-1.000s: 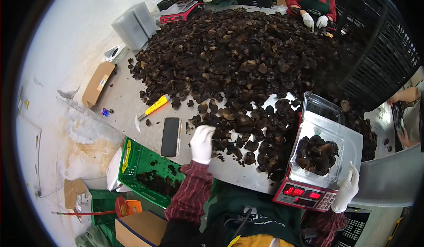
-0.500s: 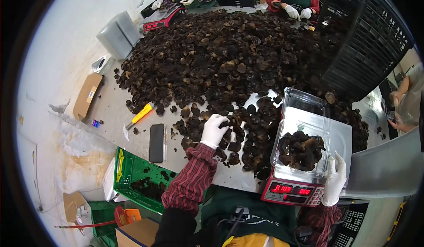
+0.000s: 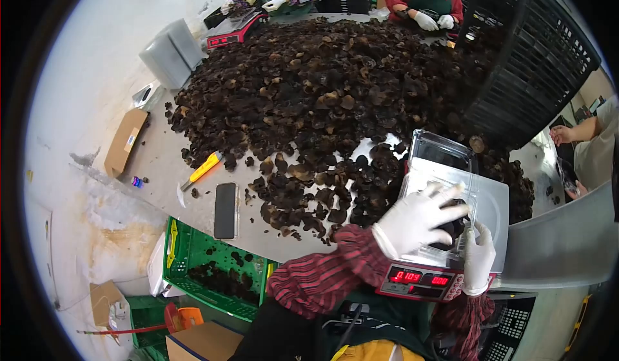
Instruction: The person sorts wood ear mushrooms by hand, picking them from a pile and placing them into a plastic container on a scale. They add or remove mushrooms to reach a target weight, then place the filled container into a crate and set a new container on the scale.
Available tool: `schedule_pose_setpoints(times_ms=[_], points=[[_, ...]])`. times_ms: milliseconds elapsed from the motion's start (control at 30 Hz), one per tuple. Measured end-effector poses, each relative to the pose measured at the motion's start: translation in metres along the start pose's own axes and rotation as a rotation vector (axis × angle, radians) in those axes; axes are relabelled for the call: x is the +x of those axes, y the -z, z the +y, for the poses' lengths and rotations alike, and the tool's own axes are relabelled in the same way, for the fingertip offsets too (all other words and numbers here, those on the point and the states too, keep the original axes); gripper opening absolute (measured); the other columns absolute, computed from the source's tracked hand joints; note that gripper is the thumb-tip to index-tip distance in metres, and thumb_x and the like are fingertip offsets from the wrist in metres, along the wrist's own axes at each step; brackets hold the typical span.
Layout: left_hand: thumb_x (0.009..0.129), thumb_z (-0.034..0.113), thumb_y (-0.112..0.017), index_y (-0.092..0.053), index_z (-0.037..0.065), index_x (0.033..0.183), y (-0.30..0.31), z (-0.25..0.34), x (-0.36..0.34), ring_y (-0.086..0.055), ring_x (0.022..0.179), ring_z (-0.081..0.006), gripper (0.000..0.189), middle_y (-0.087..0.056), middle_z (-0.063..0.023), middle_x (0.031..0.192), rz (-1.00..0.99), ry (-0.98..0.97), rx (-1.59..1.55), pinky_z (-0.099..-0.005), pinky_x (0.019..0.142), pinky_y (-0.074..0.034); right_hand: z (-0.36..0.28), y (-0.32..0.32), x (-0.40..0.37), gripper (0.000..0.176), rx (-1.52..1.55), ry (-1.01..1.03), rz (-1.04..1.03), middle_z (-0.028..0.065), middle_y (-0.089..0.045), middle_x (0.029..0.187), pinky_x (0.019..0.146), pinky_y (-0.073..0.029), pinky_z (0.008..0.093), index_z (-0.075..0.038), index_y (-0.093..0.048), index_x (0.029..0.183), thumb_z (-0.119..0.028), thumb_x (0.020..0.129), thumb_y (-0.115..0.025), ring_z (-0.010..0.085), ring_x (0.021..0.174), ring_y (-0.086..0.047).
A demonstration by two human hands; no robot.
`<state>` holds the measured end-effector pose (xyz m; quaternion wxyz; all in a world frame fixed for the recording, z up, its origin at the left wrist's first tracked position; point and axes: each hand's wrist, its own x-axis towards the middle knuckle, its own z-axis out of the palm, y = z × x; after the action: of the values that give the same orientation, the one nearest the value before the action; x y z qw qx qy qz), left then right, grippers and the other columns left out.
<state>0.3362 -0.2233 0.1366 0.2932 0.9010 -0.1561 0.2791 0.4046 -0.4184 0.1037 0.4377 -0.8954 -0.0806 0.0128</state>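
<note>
On the silver weighing scale (image 3: 495,200), its red display lit, stands a clear plastic box (image 3: 418,250) with its lid (image 3: 445,149) folded back. Dark wood ear mushrooms (image 3: 456,227) lie in the box, mostly covered by my left hand. My gloved left hand (image 3: 416,222) is spread over them with its fingers apart. At the box's right edge, my gloved right hand (image 3: 478,261) has its fingers bent against the rim. A large heap of wood ear mushrooms (image 3: 322,83) covers much of the metal table (image 3: 261,232).
A phone (image 3: 225,211), a yellow utility knife (image 3: 205,169) and a cardboard piece (image 3: 126,143) lie to the left. Below is a green crate (image 3: 206,296). A black crate (image 3: 535,64) leans at the right. Two gloved co-workers sit opposite, near another scale (image 3: 235,35); another person (image 3: 593,141) is at right.
My left hand has moved right, from the loose mushrooms on the table to over the box, and its fingers have spread. My right hand has shifted slightly left against the box.
</note>
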Motion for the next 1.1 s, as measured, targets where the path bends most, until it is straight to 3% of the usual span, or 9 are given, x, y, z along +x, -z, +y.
schedule_pose_setpoints(times_ms=[33, 167, 233, 400, 500, 667, 833, 1000, 1100], points=[[0.072, 0.021, -0.072, -0.06, 0.009, 0.117, 0.009, -0.005, -0.001, -0.05, 0.112, -0.0328, 0.048, -0.052, -0.0118, 0.124, 0.118, -0.099, 0.002, -0.0387, 0.092, -0.046, 0.001, 0.001, 0.001, 0.026, -0.046, 0.012, -0.012, -0.0007, -0.051, 0.063, 0.048, -0.036, 0.0228, -0.001, -0.061, 0.112, -0.014, 0.09, -0.06, 0.005, 0.054, -0.043], [0.082, 0.01, -0.064, -0.064, 0.005, 0.109, 0.013, -0.062, -0.025, -0.058, 0.106, -0.0275, 0.027, -0.062, -0.0117, 0.114, 0.262, 0.337, -0.026, -0.0338, 0.092, -0.046, 0.006, -0.003, 0.004, 0.026, 0.115, 0.029, -0.014, 0.0005, -0.057, 0.063, 0.046, -0.037, 0.0212, -0.001, -0.061, 0.112, -0.015, 0.09, -0.061, 0.0035, 0.053, -0.049], [0.084, 0.02, -0.063, -0.064, 0.009, 0.112, 0.003, -0.096, -0.051, -0.055, 0.11, -0.032, 0.03, -0.06, -0.0137, 0.119, 0.094, 0.478, 0.034, -0.0374, 0.094, -0.045, 0.007, -0.003, 0.006, 0.027, 0.161, -0.007, -0.047, 0.0054, -0.06, 0.065, 0.051, -0.043, 0.0232, 0.0, -0.06, 0.114, -0.009, 0.088, -0.059, 0.0072, 0.054, -0.054], [0.074, 0.023, -0.071, -0.063, 0.019, 0.112, -0.018, -0.099, -0.1, -0.045, 0.118, -0.0374, 0.039, -0.05, -0.0108, 0.13, -0.37, 0.296, 0.405, -0.0442, 0.093, -0.044, 0.022, 0.0, 0.007, 0.029, 0.118, 0.035, 0.007, 0.0085, -0.059, 0.065, 0.054, -0.045, 0.0276, 0.0, -0.061, 0.112, -0.013, 0.086, -0.064, 0.0125, 0.054, -0.055], [0.067, -0.001, -0.069, -0.066, 0.01, 0.095, -0.02, -0.115, -0.122, -0.054, 0.106, -0.0292, 0.03, -0.058, -0.0098, 0.112, -0.116, 0.421, 0.061, -0.0361, 0.087, -0.047, 0.028, 0.004, 0.005, 0.028, 0.073, 0.084, 0.053, 0.0127, -0.059, 0.068, 0.058, -0.046, 0.031, -0.001, -0.063, 0.11, -0.012, 0.085, -0.065, 0.0185, 0.057, -0.054], [0.07, -0.004, -0.069, -0.067, 0.003, 0.089, 0.017, -0.115, -0.102, -0.062, 0.082, -0.0167, 0.02, -0.064, -0.0062, 0.088, 0.217, 0.68, -0.169, -0.0268, 0.074, -0.049, 0.027, 0.007, 0.003, 0.029, 0.06, 0.105, 0.031, 0.0127, -0.06, 0.071, 0.059, -0.047, 0.031, -0.001, -0.062, 0.111, -0.011, 0.085, -0.065, 0.0175, 0.058, -0.053], [0.072, -0.006, -0.069, -0.067, 0.003, 0.093, 0.043, -0.032, -0.019, -0.061, 0.084, -0.0173, 0.023, -0.063, -0.0069, 0.094, 0.25, 0.414, -0.273, -0.0269, 0.074, -0.049, 0.021, 0.006, 0.002, 0.029, 0.054, 0.12, 0.03, 0.013, -0.059, 0.07, 0.058, -0.046, 0.031, -0.001, -0.061, 0.112, -0.011, 0.085, -0.064, 0.0183, 0.057, -0.054], [0.074, 0.014, -0.068, -0.058, 0.013, 0.12, -0.007, -0.003, 0.017, -0.052, 0.11, -0.0284, 0.046, -0.058, -0.0092, 0.116, -0.194, 0.151, 0.041, -0.0385, 0.095, -0.04, 0.021, 0.002, -0.001, 0.027, 0.077, 0.129, 0.041, 0.0119, -0.058, 0.064, 0.055, -0.046, 0.0322, -0.002, -0.062, 0.11, -0.013, 0.086, -0.064, 0.02, 0.054, -0.055], [0.073, 0.014, -0.07, -0.061, 0.013, 0.116, -0.011, -0.007, 0.02, -0.052, 0.111, -0.0289, 0.044, -0.058, -0.0089, 0.116, -0.102, 0.102, 0.009, -0.0398, 0.096, -0.04, 0.014, 0.012, -0.007, 0.028, 0.022, 0.152, 0.067, 0.0129, -0.058, 0.065, 0.056, -0.046, 0.0324, -0.002, -0.062, 0.111, -0.014, 0.085, -0.065, 0.0205, 0.055, -0.056]])
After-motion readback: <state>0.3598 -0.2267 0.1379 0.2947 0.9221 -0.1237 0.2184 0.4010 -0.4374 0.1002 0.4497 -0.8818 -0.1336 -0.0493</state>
